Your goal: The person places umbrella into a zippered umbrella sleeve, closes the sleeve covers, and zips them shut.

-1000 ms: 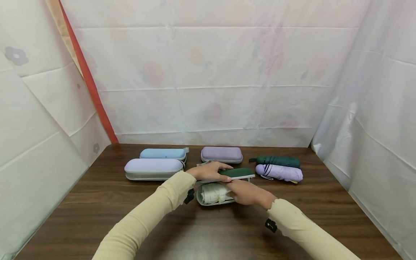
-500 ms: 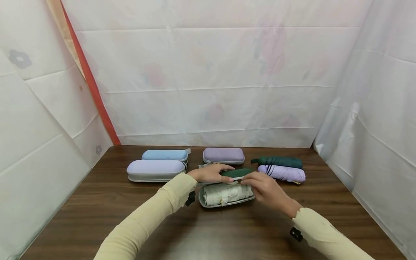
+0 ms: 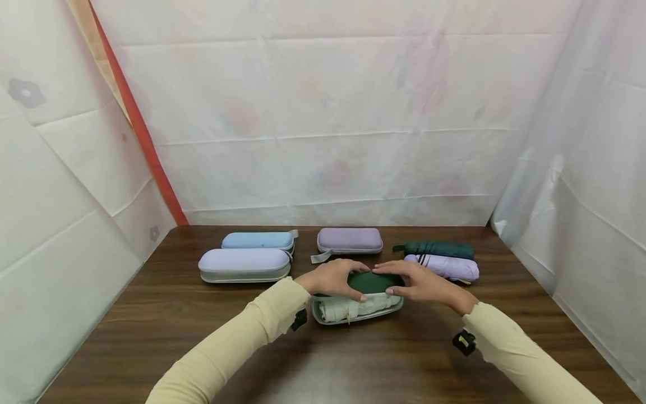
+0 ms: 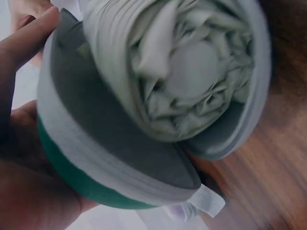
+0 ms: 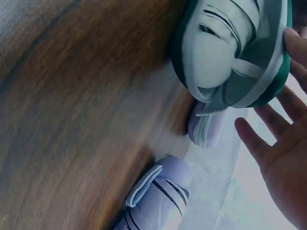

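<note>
We grip the green case lid (image 3: 374,283) w/ L hand (image 3: 333,279) & R hand (image 3: 423,285), thumbs at rim (image 4: 103,165); best we tuck the folded umbrella (image 3: 348,308) well in, then lower evenly.

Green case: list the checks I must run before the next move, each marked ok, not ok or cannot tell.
1. Inside the case, the umbrella is lying in the base: ok.
2. Left hand grips the lid: ok, at its left end.
3. Right hand grips the lid: ok, at its right end.
4. Lid shut: not ok, the umbrella shows through the front gap.
5. Yellow tie clear of the rim: cannot tell, too small at the front edge.
6. Lilac umbrella out of the way: ok, it lies apart from the case.
</note>
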`<control>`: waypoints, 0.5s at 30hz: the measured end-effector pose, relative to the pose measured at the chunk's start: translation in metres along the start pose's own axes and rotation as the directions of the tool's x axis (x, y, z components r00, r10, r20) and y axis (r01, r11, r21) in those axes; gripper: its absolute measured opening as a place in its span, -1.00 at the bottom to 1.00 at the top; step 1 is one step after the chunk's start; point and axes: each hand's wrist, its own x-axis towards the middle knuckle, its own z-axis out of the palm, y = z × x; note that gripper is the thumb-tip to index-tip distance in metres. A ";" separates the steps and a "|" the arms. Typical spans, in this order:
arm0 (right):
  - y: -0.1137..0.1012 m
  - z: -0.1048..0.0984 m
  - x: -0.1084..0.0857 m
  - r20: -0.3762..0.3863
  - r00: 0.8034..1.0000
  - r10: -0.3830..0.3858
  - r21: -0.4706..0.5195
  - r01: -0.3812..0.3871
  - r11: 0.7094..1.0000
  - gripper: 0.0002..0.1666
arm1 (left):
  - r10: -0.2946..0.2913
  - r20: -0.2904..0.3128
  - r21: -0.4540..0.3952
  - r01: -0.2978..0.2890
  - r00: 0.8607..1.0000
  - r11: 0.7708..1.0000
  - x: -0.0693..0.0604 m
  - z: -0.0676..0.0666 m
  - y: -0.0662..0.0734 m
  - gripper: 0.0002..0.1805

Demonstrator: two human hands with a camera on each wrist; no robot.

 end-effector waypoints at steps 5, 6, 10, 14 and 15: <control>0.003 0.005 0.004 0.023 1.000 0.001 0.030 -0.001 1.000 -0.44 | -0.009 -0.048 0.051 0.012 0.999 0.999 -0.003 0.005 0.000 -0.26; 0.003 0.006 0.004 0.019 1.000 0.002 0.033 -0.002 0.999 -0.44 | -0.009 -0.055 0.055 0.012 0.998 0.998 -0.003 0.005 0.001 -0.26; 0.004 0.007 0.002 -0.006 1.000 -0.017 0.037 0.018 0.999 -0.45 | -0.006 -0.075 0.079 0.012 0.997 0.997 -0.003 0.008 0.004 -0.26; 0.005 0.009 0.002 0.001 1.000 -0.027 0.023 0.027 0.999 -0.46 | 0.008 -0.045 0.102 -0.003 0.999 0.995 -0.006 0.011 0.003 -0.19; 0.005 0.010 0.003 0.006 1.000 -0.027 0.022 0.027 0.999 -0.46 | 0.014 -0.031 0.116 -0.010 0.999 0.993 -0.008 0.011 0.002 -0.16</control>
